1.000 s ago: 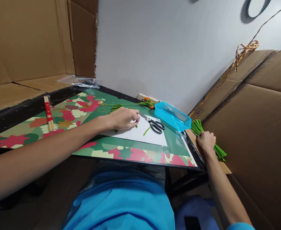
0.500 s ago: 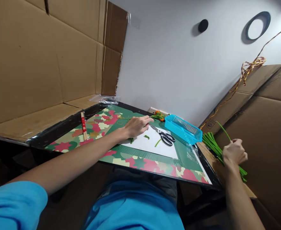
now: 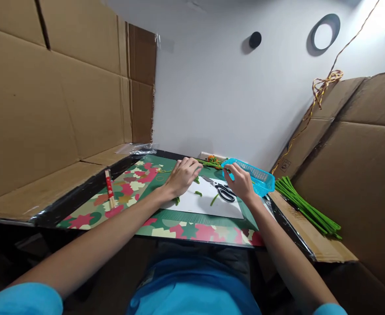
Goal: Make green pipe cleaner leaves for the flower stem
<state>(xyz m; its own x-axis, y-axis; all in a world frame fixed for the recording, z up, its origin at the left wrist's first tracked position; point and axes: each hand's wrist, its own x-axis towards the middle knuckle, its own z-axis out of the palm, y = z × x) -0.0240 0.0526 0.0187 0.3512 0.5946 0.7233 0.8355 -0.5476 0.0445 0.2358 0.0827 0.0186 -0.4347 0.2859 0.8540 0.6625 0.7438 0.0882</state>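
My left hand [image 3: 184, 176] is over the left part of a white sheet [image 3: 208, 203], fingers curled closed around a green pipe cleaner [image 3: 211, 165]; the grip is partly hidden. My right hand [image 3: 240, 180] pinches at the right end of the green strand, in front of the blue basket. Behind the strand lie fuzzy orange shapes [image 3: 213, 158]. Scissors [image 3: 223, 191] with black-and-white handles rest on the sheet below my right hand, blades toward my left. Short green clippings [image 3: 198, 193] are scattered on the sheet.
A bundle of green pipe cleaners [image 3: 307, 208] lies on cardboard at the right. The blue basket [image 3: 261, 177] stands at the back right. A red-wrapped pair of chopsticks [image 3: 109, 189] is at the left of the patterned mat [image 3: 192, 231]. Cardboard walls [image 3: 24, 109] flank the table.
My right hand has come from the bundle at the right to the middle of the table, bringing a green pipe cleaner beside my left hand. The view has shifted slightly.
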